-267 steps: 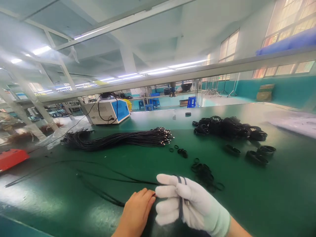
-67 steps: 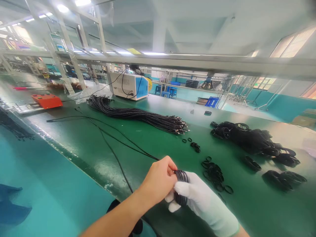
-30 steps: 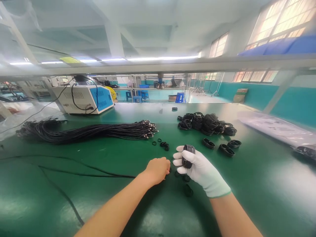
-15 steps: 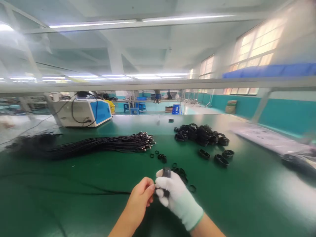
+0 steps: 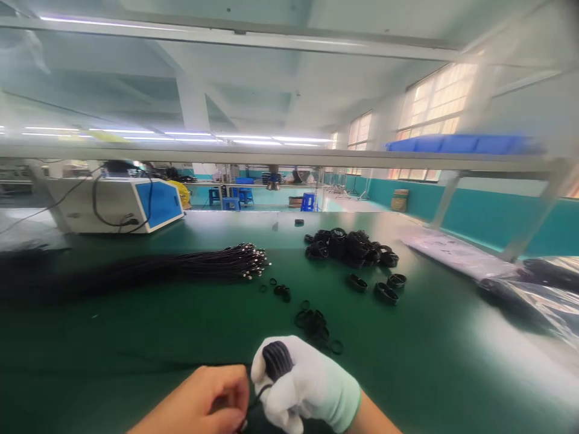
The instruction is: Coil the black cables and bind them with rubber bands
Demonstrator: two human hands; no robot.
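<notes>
My right hand (image 5: 294,380), in a white glove with a pale green cuff, grips a small coil of black cable (image 5: 277,360) whose loops show between thumb and fingers. Bare and curled, my left hand (image 5: 217,395) sits just left of it, close to the bottom edge of the view. It pinches the cable's loose end, which runs from below the gloved fingers; a small bright tip shows there. Another stretch of cable trails left across the table behind my left hand. Just beyond the glove lies a group of small black rings (image 5: 312,322).
A long bundle of black cables with metal tips (image 5: 217,262) lies on the green table (image 5: 181,328). Coiled black cables (image 5: 350,246) are heaped at the back right. A white and blue machine (image 5: 117,205) stands back left; plastic-wrapped bundles (image 5: 534,301) lie far right.
Both hands have come lower and nearer to me, slightly left in view. The gloved hand has rolled, so the coil's loops now face me. My view has turned a little to the right.
</notes>
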